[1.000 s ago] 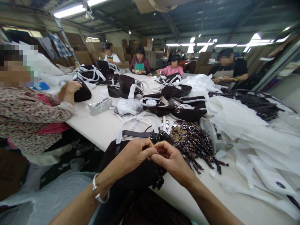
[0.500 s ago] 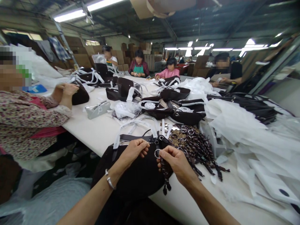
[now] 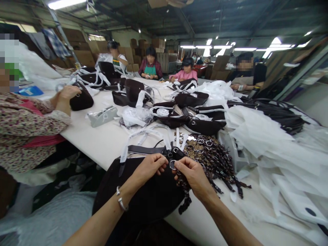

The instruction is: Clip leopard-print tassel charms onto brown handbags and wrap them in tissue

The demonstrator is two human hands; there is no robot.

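Note:
A dark brown handbag [image 3: 143, 191] lies at the table's near edge, its handles [image 3: 146, 131] wrapped in white paper. Above it, my right hand [image 3: 189, 172] pinches a silver ring [image 3: 172, 164] between thumb and fingers. From that ring a dark patterned tassel charm [image 3: 185, 201] hangs below my palm. My left hand [image 3: 152, 165], fingers curled and thumb pressed to them, is just left of the ring; anything in its fingertips is too small to make out. Beyond my right hand spreads a pile of similar leopard-patterned charms [image 3: 205, 153] with silver rings.
Several dark bags [image 3: 169, 116] lie across the middle of the white table [image 3: 94, 143]. A grey tape dispenser [image 3: 102, 116] stands at left. White wrapping sheets [image 3: 261, 136] cover the right side. A co-worker [image 3: 33, 126] handles a bag [image 3: 82, 97] at left; other people sit at the far side.
My left hand has shifted slightly, staying close to the ring. The charm's hanging end has swung a little to the right. The whole view has tilted slightly.

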